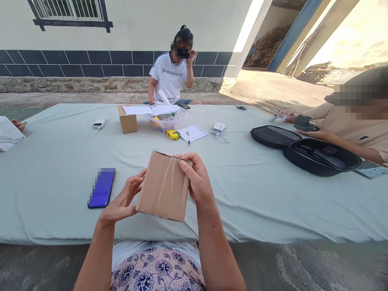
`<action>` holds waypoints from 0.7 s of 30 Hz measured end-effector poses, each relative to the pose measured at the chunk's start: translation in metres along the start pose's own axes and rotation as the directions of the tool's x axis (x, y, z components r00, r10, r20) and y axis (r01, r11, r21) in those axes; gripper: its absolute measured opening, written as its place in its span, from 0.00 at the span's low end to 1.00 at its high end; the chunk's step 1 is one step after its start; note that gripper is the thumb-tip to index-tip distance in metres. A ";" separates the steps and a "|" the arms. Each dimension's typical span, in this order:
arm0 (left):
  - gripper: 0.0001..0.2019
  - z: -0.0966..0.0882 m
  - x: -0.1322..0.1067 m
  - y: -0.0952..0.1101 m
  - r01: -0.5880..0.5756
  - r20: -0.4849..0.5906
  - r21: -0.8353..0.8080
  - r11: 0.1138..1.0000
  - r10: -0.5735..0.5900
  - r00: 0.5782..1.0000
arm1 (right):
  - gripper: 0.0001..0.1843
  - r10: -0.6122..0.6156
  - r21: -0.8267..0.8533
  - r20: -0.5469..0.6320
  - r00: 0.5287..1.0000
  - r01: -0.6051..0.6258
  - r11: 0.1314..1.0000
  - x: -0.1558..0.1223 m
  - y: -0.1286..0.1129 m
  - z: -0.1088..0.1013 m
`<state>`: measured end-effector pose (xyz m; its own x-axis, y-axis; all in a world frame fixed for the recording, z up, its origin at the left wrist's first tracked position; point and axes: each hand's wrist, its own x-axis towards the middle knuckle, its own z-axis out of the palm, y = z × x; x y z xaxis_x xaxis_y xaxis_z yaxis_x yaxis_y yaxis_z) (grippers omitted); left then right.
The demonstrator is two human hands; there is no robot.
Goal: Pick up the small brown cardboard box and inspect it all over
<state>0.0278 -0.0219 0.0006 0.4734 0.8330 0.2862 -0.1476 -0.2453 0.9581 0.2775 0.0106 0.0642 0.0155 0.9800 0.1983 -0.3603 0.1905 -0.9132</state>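
A: What sits nearest on your feed?

B: A flower-patterned garment [157,268], below both grips. Just beyond it I have the right grip [200,182] closed on a cardboard box [163,192], thumb on its face near the upper right corner.

A: And the left grip [123,202]?

B: Open, fingers spread and curved along the box's left edge, thumb at the lower corner. So the box is between the two grips, tilted.

A: Anything beside them?

B: A phone [103,188], just left of the left grip on the cloth-covered surface [242,214]. Well to the right of the right grip I see an unzipped black case [321,157], and a person in a beige top [348,125] beside it, holding a dark object [306,123].

A: Farther out?

B: Beyond the grips, a yellow tape measure [172,135], a pen [188,138] on a paper sheet [197,133], then a second carton [129,123] next to a clear basin [166,122]. Past those sits a person in a white shirt [169,74], one hand raised to the head.
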 end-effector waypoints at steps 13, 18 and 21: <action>0.25 0.028 0.050 0.064 0.064 -0.425 0.217 0.974 0.035 0.905 | 0.10 -0.095 -0.210 0.080 0.992 0.110 0.972 -0.019 0.007 0.002; 0.13 0.041 0.067 0.083 0.185 -0.343 0.285 0.941 -0.080 0.936 | 0.08 -0.132 -0.262 0.083 0.988 0.150 0.953 -0.022 0.006 0.001; 0.09 0.044 0.067 0.085 0.148 -0.370 0.318 0.936 -0.021 0.929 | 0.07 -0.112 -0.276 0.093 0.989 0.134 0.952 -0.023 0.003 0.003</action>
<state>0.0857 -0.0087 0.1019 0.1211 0.9624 0.2431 0.2082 -0.2641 0.9418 0.2732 -0.0112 0.0586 -0.0311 0.9427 0.3321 -0.0838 0.3286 -0.9407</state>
